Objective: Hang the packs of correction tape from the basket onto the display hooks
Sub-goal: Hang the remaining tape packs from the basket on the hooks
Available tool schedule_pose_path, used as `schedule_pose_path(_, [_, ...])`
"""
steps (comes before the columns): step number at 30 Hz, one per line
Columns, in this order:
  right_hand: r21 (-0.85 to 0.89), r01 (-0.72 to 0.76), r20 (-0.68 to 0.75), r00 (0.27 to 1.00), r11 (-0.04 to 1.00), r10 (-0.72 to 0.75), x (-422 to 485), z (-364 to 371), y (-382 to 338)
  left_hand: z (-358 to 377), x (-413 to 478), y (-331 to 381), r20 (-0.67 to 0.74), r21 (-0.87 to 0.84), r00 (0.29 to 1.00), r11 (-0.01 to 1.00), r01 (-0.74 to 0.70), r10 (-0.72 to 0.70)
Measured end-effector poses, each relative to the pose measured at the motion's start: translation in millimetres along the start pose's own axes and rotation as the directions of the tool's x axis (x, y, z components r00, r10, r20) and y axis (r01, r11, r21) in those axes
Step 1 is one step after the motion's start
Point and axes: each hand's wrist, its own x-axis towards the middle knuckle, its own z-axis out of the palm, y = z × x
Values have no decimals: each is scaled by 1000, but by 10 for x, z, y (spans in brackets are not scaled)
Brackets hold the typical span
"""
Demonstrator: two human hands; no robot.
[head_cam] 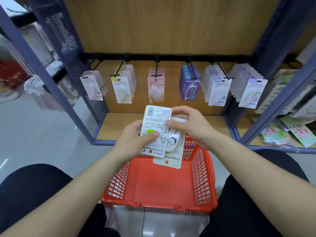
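Presently the front pack [154, 130] and rear pack [173, 152] of correction tape overlap above the red basket [153, 204]. Left hand [135, 140] pinches the front pack; right hand [188, 124] grips the rear. Judged step: separating them. Next: slide one pack's hole onto a matching display hook [156, 66].

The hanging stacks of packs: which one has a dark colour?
The fourth stack from the left, dark purple, just right of the pink stack; all the others are pale.
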Motion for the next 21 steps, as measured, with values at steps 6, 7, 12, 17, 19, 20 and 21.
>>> schedule_pose_path(6, [172, -155, 96, 986, 973, 140, 46, -102, 6, 43, 108, -25, -53, -172, 997, 984, 45, -55])
schedule_pose_path(7, [131, -170, 114, 981, 977, 155, 47, -106, 7, 63, 122, -28, -62, -182, 997, 982, 42, -54])
schedule_pose_path(12, [80, -155, 43, 988, 985, 152, 106, -200, -19, -10, 214, -16, -178, -262, 979, 964, 46, -95])
schedule_pose_path(17, [102, -234, 62, 971, 967, 229, 109, -246, -15, -90, 189, 45, -306, -202, 952, 978, -46, -19])
schedule_pose_path(19, [104, -241, 68, 970, 965, 234, 84, -212, -4, -82, 148, 62, -318, -132, 947, 988, -80, 34])
schedule_pose_path(20, [115, -237, 62, 971, 965, 232, 71, -188, 3, -77, 130, 63, -313, -87, 948, 992, -93, 62])
schedule_pose_path(21, [128, -231, 53, 973, 965, 226, 62, -163, 14, -73, 111, 64, -301, -47, 950, 994, -102, 84])
